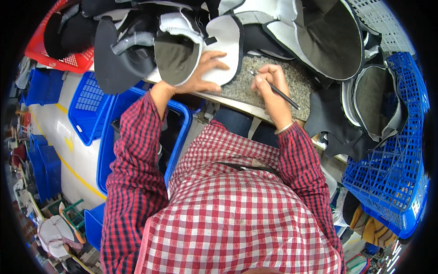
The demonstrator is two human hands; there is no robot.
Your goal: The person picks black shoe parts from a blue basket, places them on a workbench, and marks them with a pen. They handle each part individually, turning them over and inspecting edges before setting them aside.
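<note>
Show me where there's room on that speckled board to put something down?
The only bare patch is the grey speckled board between the left hand and the right hand holding a pen, plus a strip right of that hand. Elsewhere it is crowded: white-and-black shoe pieces cover the back, and black pieces hang off the right.

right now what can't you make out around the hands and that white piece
- Head view: the pen tip, too small to tell whether it touches the speckled slab.
- The white piece under the left hand: its lower part is covered by the palm and fingers.
- The slab's far edge, buried under dark cut pieces.
- The right hand hides its own grip.
</note>
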